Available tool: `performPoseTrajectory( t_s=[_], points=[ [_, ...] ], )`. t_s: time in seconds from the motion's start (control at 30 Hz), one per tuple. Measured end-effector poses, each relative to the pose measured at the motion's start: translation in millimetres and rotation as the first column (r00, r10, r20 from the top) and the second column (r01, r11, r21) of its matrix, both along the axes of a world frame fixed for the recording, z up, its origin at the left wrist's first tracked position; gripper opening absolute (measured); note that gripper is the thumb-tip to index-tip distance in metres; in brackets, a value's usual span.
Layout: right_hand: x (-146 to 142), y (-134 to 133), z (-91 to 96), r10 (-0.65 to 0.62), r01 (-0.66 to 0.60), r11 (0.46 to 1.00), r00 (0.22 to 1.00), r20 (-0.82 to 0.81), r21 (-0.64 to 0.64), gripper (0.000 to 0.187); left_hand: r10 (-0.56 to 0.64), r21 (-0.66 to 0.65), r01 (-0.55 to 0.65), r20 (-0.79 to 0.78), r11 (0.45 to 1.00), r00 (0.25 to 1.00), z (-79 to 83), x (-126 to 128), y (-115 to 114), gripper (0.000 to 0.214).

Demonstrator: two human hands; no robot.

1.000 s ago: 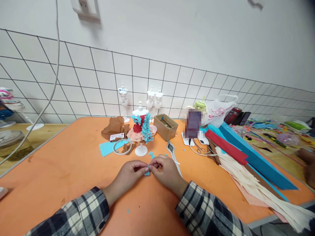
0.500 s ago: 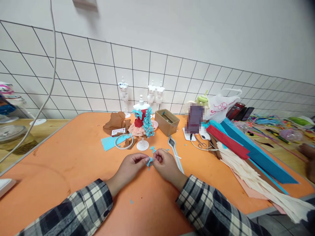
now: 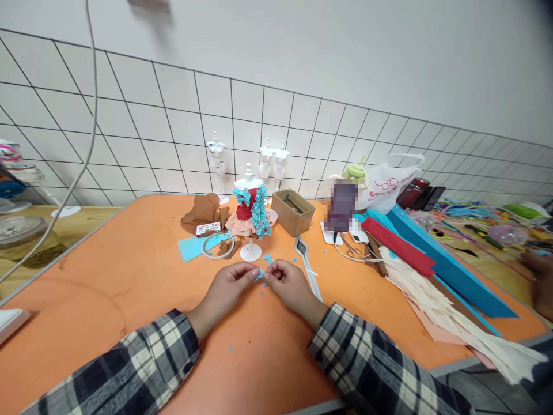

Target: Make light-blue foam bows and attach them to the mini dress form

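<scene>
Pinched between the fingertips of both hands is a small piece of light-blue crepe paper (image 3: 260, 275), mostly covered by the fingers. My left hand (image 3: 233, 285) grips it from the left and my right hand (image 3: 288, 283) from the right, thumbs close together, low over the orange table. Just beyond them lie a few blue paper scraps (image 3: 268, 259). Behind the hands stands a small white mannequin (image 3: 248, 180) on a round base, dressed in a red bodice (image 3: 244, 213), blue ruffles (image 3: 260, 212) and a peach skirt (image 3: 238, 226).
Left of the mannequin are brown paper (image 3: 201, 213), a tape roll (image 3: 204, 246) and a blue sheet (image 3: 189, 250). A cardboard box (image 3: 298, 222), grey tweezers-like tool (image 3: 307, 265), phone (image 3: 343, 207), scissors (image 3: 354, 252) and paper strips (image 3: 425, 297) lie right. Another person's hand (image 3: 538, 282) shows at far right.
My fingertips have come closer together around the blue paper, and less of it shows. The right hand has shifted slightly left. The other person's hand at far right has moved.
</scene>
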State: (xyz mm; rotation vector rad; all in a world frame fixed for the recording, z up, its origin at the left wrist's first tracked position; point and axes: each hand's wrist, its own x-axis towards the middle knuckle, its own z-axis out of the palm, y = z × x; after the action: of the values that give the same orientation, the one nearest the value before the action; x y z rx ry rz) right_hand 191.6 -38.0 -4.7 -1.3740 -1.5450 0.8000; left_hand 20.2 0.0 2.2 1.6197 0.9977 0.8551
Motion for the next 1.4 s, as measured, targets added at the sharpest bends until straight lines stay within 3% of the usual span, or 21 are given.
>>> performPoseTrajectory(
  t_s=[0.27, 0.37, 0.47, 0.57, 0.73, 0.8, 0.9, 1.03, 1.13, 1.23, 1.33, 1.4],
  points=[
    [0, 0, 0.2, -0.031, 0.032, 0.999, 0.992, -0.124, 0.005, 0.015, -0.013, -0.030, 0.013, -0.003, 0.999, 1.000, 4.8, 2, -4, 0.037],
    [0, -1, 1.5, -0.067, 0.070, 0.997, 0.993, -0.094, 0.024, 0.011, -0.003, -0.022, 0.002, -0.033, 1.000, 0.999, 2.8, 3, -4, 0.035],
    [0, -3, 4.0, -0.071, 0.072, 0.992, 0.997, -0.014, 0.102, 0.026, -0.016, 0.008, 0.017, -0.053, 1.000, 0.998, 1.2, 3, -4, 0.033],
    [2, -2, 5.4, -0.066, 0.054, 0.988, 0.995, 0.079, 0.146, 0.007, -0.047, 0.029, 0.049, -0.063, 0.998, 0.997, 2.0, 3, -5, 0.033],
    [3, 1, 2.2, -0.006, -0.001, 0.999, 0.990, -0.143, -0.049, 0.011, -0.010, 0.081, 0.017, -0.092, 0.997, 0.996, 4.4, 3, -5, 0.030],
    [3, 1, 2.1, 0.006, -0.015, 0.999, 0.986, -0.165, -0.053, 0.011, -0.011, 0.094, 0.022, -0.113, 0.995, 0.994, 3.1, 3, -5, 0.031],
    [2, -3, 5.5, -0.003, 0.005, 0.997, 1.000, -0.015, 0.077, 0.025, -0.038, 0.137, 0.061, -0.161, 0.989, 0.986, -0.7, 2, -4, 0.028],
    [1, -6, 10.4, -0.016, -0.007, 0.990, 0.987, 0.158, 0.141, 0.003, -0.058, 0.200, 0.101, -0.209, 0.975, 0.976, -3.0, 2, -4, 0.022],
    [2, -3, 8.7, -0.043, 0.042, 0.998, 0.999, 0.018, 0.049, 0.004, -0.082, 0.178, 0.119, -0.202, 0.977, 0.976, -1.1, 1, -5, 0.026],
    [4, 0, 5.0, -0.018, 0.008, 0.998, 0.987, -0.161, -0.065, 0.009, -0.100, 0.179, 0.138, -0.204, 0.974, 0.974, 0.5, 0, -5, 0.029],
    [4, 0, 4.3, 0.042, -0.059, 0.996, 0.968, -0.247, -0.064, 0.010, -0.091, 0.185, 0.127, -0.196, 0.975, 0.977, 0.2, 0, -5, 0.029],
    [2, -1, 5.3, 0.065, -0.075, 0.997, 0.975, -0.212, -0.037, 0.019, -0.079, 0.184, 0.114, -0.187, 0.976, 0.979, -0.6, 1, -4, 0.027]
  ],
)
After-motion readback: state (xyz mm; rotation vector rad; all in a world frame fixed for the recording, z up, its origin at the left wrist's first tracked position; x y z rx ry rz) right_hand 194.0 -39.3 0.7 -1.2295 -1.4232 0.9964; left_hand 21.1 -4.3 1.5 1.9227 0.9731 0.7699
